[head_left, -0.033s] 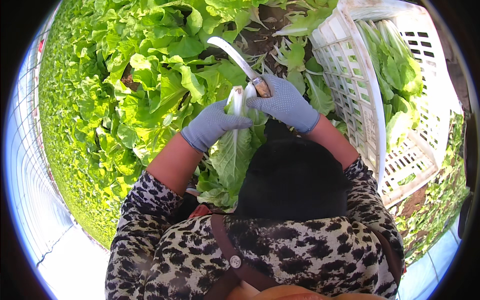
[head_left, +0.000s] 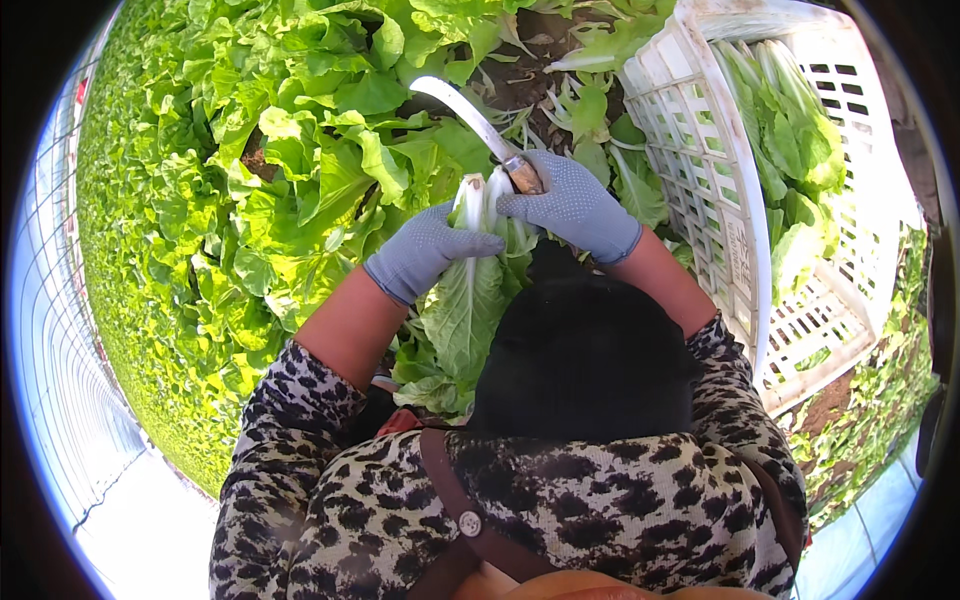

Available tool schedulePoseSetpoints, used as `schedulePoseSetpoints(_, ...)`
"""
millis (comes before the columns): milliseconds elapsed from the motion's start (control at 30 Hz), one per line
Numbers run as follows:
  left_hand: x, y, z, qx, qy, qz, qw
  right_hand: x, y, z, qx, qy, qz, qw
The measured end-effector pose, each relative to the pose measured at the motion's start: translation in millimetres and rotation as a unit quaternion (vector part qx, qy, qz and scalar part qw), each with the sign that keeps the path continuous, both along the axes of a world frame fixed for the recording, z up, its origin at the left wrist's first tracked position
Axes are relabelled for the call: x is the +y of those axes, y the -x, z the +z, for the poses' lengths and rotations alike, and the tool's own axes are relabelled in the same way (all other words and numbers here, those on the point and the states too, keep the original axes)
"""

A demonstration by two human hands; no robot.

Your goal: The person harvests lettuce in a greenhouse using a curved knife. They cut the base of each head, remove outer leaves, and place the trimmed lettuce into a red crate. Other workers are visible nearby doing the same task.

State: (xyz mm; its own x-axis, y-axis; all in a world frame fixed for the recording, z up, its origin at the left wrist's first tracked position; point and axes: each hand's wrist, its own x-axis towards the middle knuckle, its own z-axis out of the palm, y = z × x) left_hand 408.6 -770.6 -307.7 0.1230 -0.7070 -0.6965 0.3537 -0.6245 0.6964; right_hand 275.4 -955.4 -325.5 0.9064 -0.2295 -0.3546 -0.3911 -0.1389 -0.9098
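Note:
My left hand (head_left: 425, 250), in a grey dotted glove, is closed round a leafy green cabbage (head_left: 468, 300). Its pale cut stem end points up and its long leaves hang down toward my lap. My right hand (head_left: 580, 208), gloved alike, grips the wooden handle of a curved knife (head_left: 465, 115). The bare blade slants up and to the left, above the cabbage. My right thumb reaches to the pale stalks beside the stem end; whether it also pinches a leaf I cannot tell.
On the right a white slatted plastic crate (head_left: 705, 150) stands tilted, with several harvested leafy heads (head_left: 790, 130) inside. Dense growing greens (head_left: 250, 200) fill the left and front. Cut leaves (head_left: 590, 110) lie on dark soil near the crate.
Almost nothing differs. The knife blade tip has shifted very slightly left and down, and both hands keep their hold.

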Motion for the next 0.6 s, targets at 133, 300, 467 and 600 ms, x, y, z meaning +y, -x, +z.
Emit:
schedulePoseSetpoints(133,1.6,8.6,2.5,-0.075,-0.039,-0.102,0.991,-11.1,15.9,-14.4,0.037,-0.102,-0.02,0.994)
schedulePoseSetpoints(300,-2.8,15.0,25.3,-0.37,-0.122,-0.471,0.792,-20.4,27.3,-76.5,0.067,0.204,-0.027,0.976)
schedulePoseSetpoints(467,-40.9,8.3,3.3,-0.507,-0.017,-0.445,0.738,-41.2,-9.7,-138.9,0.142,0.239,0.101,0.955)
schedulePoseSetpoints(600,-61.1,-30.6,-32.5,-0.656,-0.034,-0.427,0.621,-56.9,-17.0,-142.9,0.163,0.272,-0.056,0.947)
